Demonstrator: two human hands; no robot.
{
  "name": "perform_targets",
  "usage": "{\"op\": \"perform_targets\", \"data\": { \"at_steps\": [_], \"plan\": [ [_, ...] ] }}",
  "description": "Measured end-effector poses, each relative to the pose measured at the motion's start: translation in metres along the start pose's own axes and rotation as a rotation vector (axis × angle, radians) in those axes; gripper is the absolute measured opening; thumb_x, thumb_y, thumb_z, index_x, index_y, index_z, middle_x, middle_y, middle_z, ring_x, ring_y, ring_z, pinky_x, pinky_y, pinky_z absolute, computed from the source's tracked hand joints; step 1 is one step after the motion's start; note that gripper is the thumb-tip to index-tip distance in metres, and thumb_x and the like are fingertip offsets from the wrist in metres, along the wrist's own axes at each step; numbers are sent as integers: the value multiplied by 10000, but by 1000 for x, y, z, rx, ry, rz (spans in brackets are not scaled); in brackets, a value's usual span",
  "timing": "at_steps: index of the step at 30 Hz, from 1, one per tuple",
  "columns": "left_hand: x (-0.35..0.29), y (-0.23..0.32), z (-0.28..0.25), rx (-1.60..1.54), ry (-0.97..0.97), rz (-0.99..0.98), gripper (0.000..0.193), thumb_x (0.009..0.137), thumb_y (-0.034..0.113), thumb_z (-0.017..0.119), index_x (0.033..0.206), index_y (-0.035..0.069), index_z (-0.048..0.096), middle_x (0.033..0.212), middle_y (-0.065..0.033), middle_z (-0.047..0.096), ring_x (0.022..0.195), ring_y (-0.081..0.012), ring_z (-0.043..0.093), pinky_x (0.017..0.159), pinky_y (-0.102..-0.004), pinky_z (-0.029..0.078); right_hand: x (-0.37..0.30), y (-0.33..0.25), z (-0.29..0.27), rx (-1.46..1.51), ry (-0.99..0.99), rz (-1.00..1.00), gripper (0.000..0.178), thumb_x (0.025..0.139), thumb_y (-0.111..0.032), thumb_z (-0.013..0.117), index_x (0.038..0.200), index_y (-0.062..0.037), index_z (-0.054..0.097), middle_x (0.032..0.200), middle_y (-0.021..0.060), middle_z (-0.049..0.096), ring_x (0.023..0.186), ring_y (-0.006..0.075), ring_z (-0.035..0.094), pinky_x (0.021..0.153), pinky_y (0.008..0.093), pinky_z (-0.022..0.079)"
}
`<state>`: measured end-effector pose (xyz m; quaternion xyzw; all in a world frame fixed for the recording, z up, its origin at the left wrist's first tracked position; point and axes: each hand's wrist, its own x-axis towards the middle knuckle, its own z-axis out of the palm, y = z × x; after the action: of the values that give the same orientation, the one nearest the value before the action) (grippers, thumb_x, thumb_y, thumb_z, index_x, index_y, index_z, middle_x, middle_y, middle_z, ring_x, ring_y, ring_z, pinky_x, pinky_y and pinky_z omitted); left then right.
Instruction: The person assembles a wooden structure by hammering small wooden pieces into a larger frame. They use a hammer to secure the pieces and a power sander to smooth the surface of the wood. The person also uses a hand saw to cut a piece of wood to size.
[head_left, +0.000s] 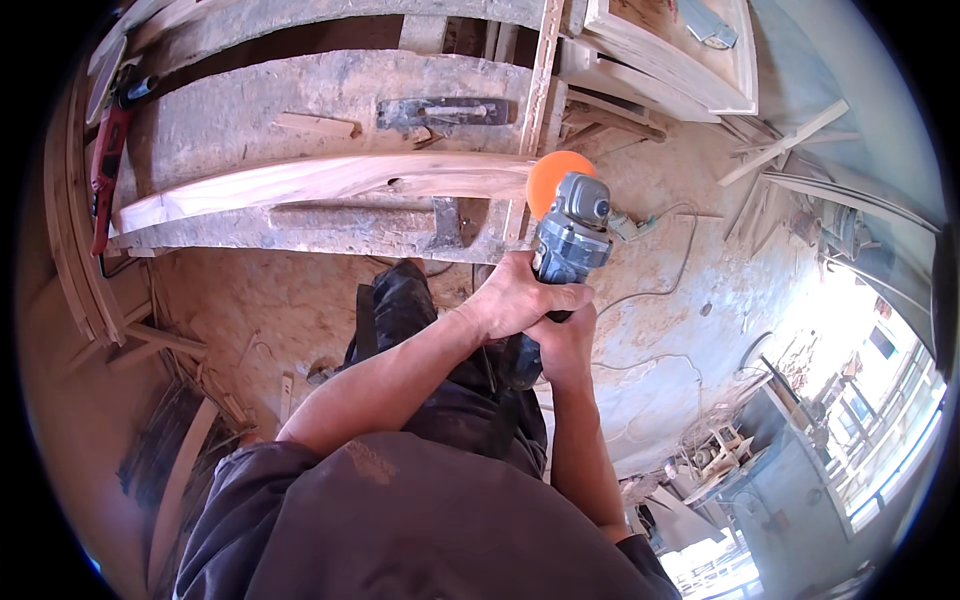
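At the table's (230, 120) left edge lies a red hand tool (108, 160). A long pale plank (320, 180) runs along the table's near edge, clamped above a rougher board. At the plank's right end an orange sanding disc (556, 180) on a grey angle grinder (572, 235) meets the wood. The left hand (520, 295) has its fingers wrapped tight around the grinder's body; the right hand (562, 345), just below and touching it, also grips the grinder. A cable (660, 290) trails across the dusty floor (680, 330).
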<state>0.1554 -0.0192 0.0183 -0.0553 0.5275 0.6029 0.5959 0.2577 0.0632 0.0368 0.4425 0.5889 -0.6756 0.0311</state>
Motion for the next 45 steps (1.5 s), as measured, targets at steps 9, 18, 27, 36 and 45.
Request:
{"op": "perform_targets", "data": {
  "at_steps": [9, 18, 27, 36, 45],
  "plan": [
    [-2, 3, -3, -7, 10, -26, 381, 803, 231, 820, 1074, -16, 716, 993, -70, 716, 931, -133, 649, 871, -329, 537, 6, 0, -3, -91, -91, -57, 341, 713, -33, 784, 1034, 23, 682, 984, 37, 694, 886, 125, 654, 787, 297, 524],
    [2, -8, -3, -9, 5, -14, 340, 793, 206, 818, 1048, 2, 724, 964, -50, 719, 907, -126, 650, 854, -326, 536, 4, -3, 2, -81, -67, -105, 368, 706, -31, 791, 1054, 16, 683, 993, 36, 693, 900, 137, 655, 806, 311, 531],
    [3, -11, 4, -64, 13, -52, 365, 792, 228, 820, 1073, 16, 725, 998, -58, 728, 930, -138, 662, 886, -324, 538, 3, 3, -11, -100, -85, -30, 389, 711, -31, 794, 1079, 29, 680, 1014, 45, 693, 922, 141, 658, 827, 311, 530],
    [6, -9, 9, -3, 34, -54, 401, 790, 263, 821, 1085, 9, 723, 1009, -77, 729, 939, -151, 668, 884, -331, 538, 3, -5, -16, -71, -89, -12, 390, 719, -2, 764, 1097, 31, 672, 1039, 47, 686, 948, 141, 652, 846, 312, 523],
    [15, -4, 22, -12, 10, -56, 479, 726, 339, 843, 967, -52, 707, 888, -130, 726, 831, -167, 686, 810, -336, 555, 1, 5, -26, 7, 31, -17, 299, 737, -30, 778, 1014, 36, 685, 994, 51, 687, 915, 142, 659, 794, 300, 530]
  ]
}}
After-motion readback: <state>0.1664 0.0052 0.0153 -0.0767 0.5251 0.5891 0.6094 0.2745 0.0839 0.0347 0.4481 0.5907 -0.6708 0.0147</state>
